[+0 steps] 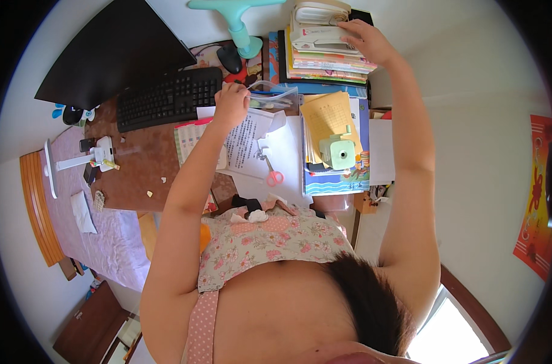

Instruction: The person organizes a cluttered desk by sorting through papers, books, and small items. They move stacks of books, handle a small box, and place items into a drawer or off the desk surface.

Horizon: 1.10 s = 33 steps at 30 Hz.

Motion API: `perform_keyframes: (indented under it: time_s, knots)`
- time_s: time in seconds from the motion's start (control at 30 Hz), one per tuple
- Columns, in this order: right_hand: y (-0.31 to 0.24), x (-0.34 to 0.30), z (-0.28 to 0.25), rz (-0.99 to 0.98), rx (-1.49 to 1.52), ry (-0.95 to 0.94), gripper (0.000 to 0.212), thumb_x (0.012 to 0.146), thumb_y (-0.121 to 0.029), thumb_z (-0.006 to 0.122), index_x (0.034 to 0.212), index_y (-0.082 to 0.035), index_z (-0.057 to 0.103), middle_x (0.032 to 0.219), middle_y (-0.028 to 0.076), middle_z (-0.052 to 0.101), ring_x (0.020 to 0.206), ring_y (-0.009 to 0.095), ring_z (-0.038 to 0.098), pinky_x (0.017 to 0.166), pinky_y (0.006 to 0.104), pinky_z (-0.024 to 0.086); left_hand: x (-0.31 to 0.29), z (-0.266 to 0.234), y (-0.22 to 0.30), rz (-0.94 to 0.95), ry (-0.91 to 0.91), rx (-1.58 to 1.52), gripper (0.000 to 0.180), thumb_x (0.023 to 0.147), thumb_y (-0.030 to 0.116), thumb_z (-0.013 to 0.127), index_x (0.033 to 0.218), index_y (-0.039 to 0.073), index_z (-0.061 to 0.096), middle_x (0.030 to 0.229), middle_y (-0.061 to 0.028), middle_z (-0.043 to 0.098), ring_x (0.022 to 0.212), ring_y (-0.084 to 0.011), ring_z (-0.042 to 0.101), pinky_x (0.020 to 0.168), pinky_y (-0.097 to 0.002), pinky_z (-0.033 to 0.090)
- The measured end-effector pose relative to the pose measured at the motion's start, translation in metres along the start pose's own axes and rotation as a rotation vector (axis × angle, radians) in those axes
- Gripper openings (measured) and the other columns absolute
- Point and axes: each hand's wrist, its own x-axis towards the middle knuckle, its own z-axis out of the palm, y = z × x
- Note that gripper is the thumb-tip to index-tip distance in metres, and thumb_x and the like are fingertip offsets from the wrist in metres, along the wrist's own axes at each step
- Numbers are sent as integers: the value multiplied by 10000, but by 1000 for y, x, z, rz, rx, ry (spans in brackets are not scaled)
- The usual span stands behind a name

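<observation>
My left hand is closed at the left end of a clear zip pouch with pens inside, its fingers curled on the pouch's edge. At the back right, my right hand reaches over a stack of books. Its fingers are apart and touch a long white object, possibly a stapler, lying on the stack. Below the pouch, scissors with pink handles lie on white paper. A green pencil sharpener stands on yellow notebooks at the right.
A black keyboard, a monitor and a mouse occupy the left and back of the brown desk. A mint-green stand rises behind the pouch. A white holder stands at the left edge. The wall is close on the right.
</observation>
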Motion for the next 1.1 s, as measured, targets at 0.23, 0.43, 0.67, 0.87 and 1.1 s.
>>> perform_keyframes:
  time_s: [0.23,0.43,0.67,0.87,1.1]
  knots:
    - [-14,-36,12,-77,-112,460,379,879,-232,594,1233,-106,542,1306,71,484,1183,263,435,955,335,404,-4,-7,2,24,142,15,78,743,98,644,819,114,648,894,-15,598,1016,-227,510,895,-418,335]
    - [-64,-99,40,47,251,409,352,832,-155,635,1176,-102,577,1234,98,538,1172,289,465,963,359,405,-23,-42,22,145,293,-25,86,709,57,661,767,116,638,836,-10,588,967,-200,537,916,-406,322]
    - [-152,-146,108,-79,221,255,558,763,-131,694,1280,-141,485,1328,106,439,1179,327,433,992,391,385,-70,-111,60,258,351,-130,112,695,27,678,779,95,647,826,-14,596,920,-205,563,904,-390,357]
    - [-173,-162,142,73,444,262,377,780,-102,683,1136,-62,563,1080,112,585,983,254,551,851,336,453,-118,-146,74,253,308,-299,177,651,-43,689,790,63,670,805,-52,612,882,-233,581,776,-314,459]
    - [-209,-195,144,77,937,326,137,777,102,617,869,1,630,825,47,618,775,117,579,697,244,463,-177,-146,49,-58,160,-682,258,727,-23,674,969,54,626,971,-74,600,944,-216,581,798,-323,480]
